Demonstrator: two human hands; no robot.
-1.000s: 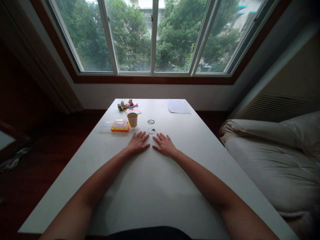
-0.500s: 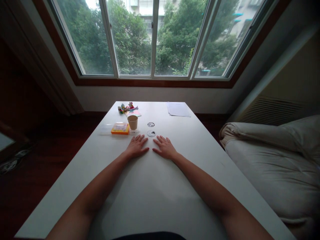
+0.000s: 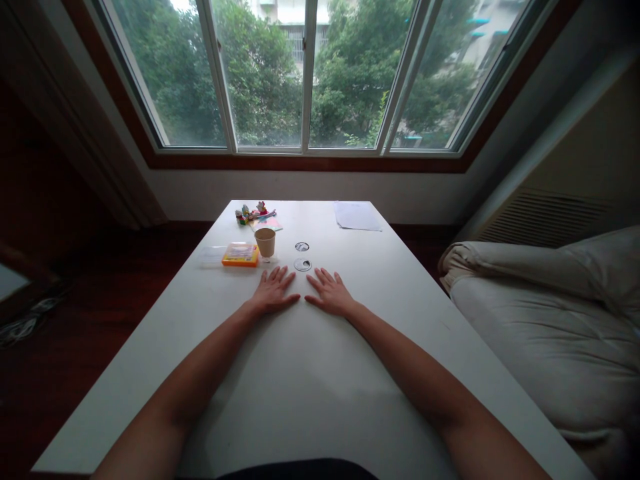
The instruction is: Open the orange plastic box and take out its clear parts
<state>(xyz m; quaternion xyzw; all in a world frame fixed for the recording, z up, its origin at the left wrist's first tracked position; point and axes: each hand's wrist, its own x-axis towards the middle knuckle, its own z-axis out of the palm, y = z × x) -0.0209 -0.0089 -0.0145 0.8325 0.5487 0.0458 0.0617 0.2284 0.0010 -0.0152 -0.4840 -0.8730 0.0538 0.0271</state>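
Observation:
My left hand (image 3: pixel 273 292) lies flat on the white table (image 3: pixel 310 373), fingers spread and holding nothing. Beside it, palm down with fingers apart, my right hand (image 3: pixel 330 292) rests on the same surface, also holding nothing. A narrow gap separates the two thumbs. Just beyond the fingertips is a round flat disc (image 3: pixel 300 265) with a dark mark, and a second round disc (image 3: pixel 302 247) lies behind it. Past my left hand stands a brown paper cup (image 3: pixel 265 243), upright. Left of the cup sits an orange and yellow box (image 3: pixel 241 255) with a clear lid (image 3: pixel 211 256) next to it.
Small colourful figurines (image 3: pixel 246 215) and a pastel sheet (image 3: pixel 267 225) are at the far left of the table. White paper sheets (image 3: pixel 357 217) lie at the far right. A covered couch (image 3: pixel 540 320) stands to the right, and a window (image 3: pixel 305 80) is behind the table.
Both hands stay in place on the table, apart from a tiny shift of the left thumb toward the right. The whole view has shifted very slightly.

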